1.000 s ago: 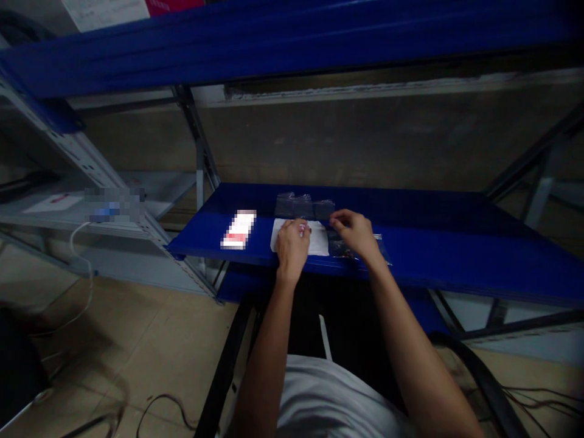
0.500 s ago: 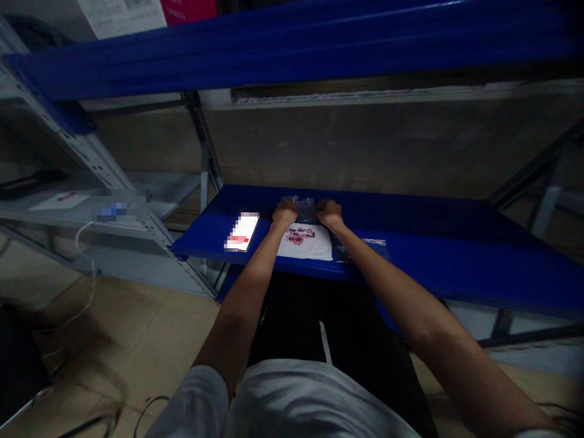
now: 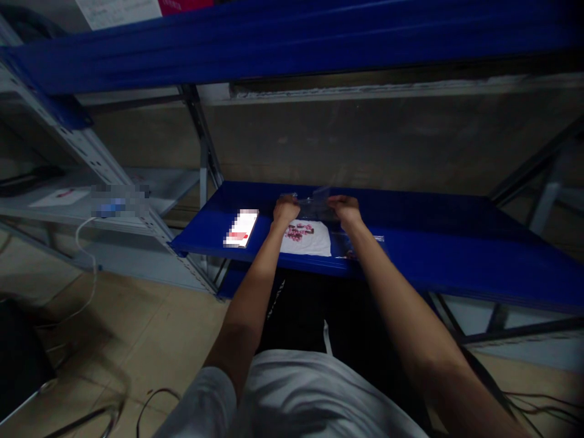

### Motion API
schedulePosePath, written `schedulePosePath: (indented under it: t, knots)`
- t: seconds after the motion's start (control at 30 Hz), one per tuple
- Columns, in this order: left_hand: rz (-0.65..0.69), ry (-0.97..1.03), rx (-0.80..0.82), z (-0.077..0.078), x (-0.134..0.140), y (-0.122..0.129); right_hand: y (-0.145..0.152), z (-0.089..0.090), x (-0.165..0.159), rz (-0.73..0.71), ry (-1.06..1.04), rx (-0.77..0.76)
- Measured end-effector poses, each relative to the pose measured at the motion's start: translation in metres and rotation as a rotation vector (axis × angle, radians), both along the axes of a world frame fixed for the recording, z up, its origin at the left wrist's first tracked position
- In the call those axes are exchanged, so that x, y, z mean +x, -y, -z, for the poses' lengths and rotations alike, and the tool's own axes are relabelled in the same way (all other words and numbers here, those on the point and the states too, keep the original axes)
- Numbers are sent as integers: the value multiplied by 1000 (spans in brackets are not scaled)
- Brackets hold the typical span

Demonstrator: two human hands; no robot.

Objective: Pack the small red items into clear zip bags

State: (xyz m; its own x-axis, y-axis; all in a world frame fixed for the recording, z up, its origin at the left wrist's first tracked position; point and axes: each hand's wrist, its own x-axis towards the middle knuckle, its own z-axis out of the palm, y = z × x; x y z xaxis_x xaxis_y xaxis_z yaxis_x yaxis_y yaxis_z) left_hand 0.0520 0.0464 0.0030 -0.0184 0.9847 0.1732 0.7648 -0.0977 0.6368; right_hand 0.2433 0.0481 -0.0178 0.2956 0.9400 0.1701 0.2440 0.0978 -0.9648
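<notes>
A clear plastic bag (image 3: 314, 205) stretches between my two hands over the back of the blue shelf. My left hand (image 3: 286, 210) is closed on its left side. With fingers pinched, my right hand (image 3: 345, 210) grips the bag's right side, where a flap of film stands up. Just in front of the bag lies a flat white cloth (image 3: 314, 242) with a pink and dark red print. To the cloth's right, partly behind my right wrist, rests another clear plastic bag (image 3: 378, 239); its contents are too dark to make out.
A lit phone (image 3: 243, 228) lies on the blue shelf (image 3: 447, 243) to the left. A blue beam (image 3: 292, 45) crosses above. At far left, a grey shelf (image 3: 177, 179) holds a printed white sheet (image 3: 59, 197), and a white cable (image 3: 92, 267) hangs down.
My right hand has moved to the right and drawn its side of the plastic bag away from my left hand, raising a flap. The left hand stays nearly in place.
</notes>
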Motion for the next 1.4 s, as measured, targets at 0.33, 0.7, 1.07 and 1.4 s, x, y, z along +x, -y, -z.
schedulePosePath:
  t: [0.33, 0.7, 1.07, 1.4]
  knots:
    - [135, 791, -49, 4, 39, 95, 123, -12, -9, -31, -518, 52]
    - [340, 901, -168, 16, -6, 137, 153, -25, -6, -261, -267, 59]
    - [349, 946, -220, 12, -19, 144, 142, -9, 5, -206, -86, 91]
    - [-15, 569, 59, -5, -56, 151, 147, -18, 1, -165, -40, 93]
